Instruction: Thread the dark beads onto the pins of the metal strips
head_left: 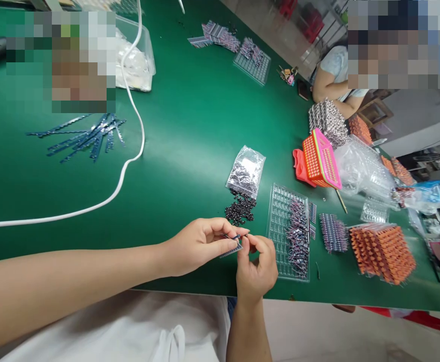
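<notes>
My left hand (199, 246) is closed in a pinch on a small flat blue-grey strip (230, 251) near the table's front edge. Right beside it, my right hand (257, 261) pinches at the strip's end, fingertips almost touching those of the left. Whatever tiny piece sits between the right fingertips is too small to name. Just beyond the hands lies a pile of small black bead-like parts (240, 208), spilling from a clear plastic bag (247, 171). A clear compartment tray (278, 226) stands to the right, partly covered by many thin-legged small components (298, 239).
Rightward are a bundle of strips (333, 233), an orange stack (383, 254) and an orange-pink basket (320, 158). A white cable (123, 173) crosses the left, near blue strips (91, 138). Another person's arm (327, 85) rests at the far right; a second tray (259, 73) lies farther back.
</notes>
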`<action>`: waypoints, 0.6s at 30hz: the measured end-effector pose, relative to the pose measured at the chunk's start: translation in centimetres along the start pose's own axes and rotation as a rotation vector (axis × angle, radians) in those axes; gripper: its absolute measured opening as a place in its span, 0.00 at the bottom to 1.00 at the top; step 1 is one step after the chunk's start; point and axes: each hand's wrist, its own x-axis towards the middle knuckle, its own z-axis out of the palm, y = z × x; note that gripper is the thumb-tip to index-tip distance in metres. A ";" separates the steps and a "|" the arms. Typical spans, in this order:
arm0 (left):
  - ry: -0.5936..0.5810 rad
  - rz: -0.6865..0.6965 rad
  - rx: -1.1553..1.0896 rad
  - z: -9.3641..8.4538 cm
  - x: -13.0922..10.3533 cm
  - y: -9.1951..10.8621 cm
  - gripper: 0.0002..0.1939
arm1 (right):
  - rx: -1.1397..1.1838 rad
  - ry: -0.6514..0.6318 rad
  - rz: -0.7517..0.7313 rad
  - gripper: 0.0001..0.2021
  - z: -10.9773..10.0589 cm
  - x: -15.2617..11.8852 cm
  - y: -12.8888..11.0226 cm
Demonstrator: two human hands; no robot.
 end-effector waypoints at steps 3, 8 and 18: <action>-0.011 0.075 0.100 -0.2 -0.2 -0.5 0.07 | -0.010 -0.001 -0.003 0.05 0.0 0.0 0.1; -0.023 0.215 0.370 -0.5 -0.3 -0.7 0.06 | 0.017 0.012 -0.025 0.07 0.0 0.0 0.2; -0.036 0.307 0.564 -0.3 -0.3 -0.4 0.05 | 0.102 -0.008 0.029 0.08 -0.2 -0.2 0.3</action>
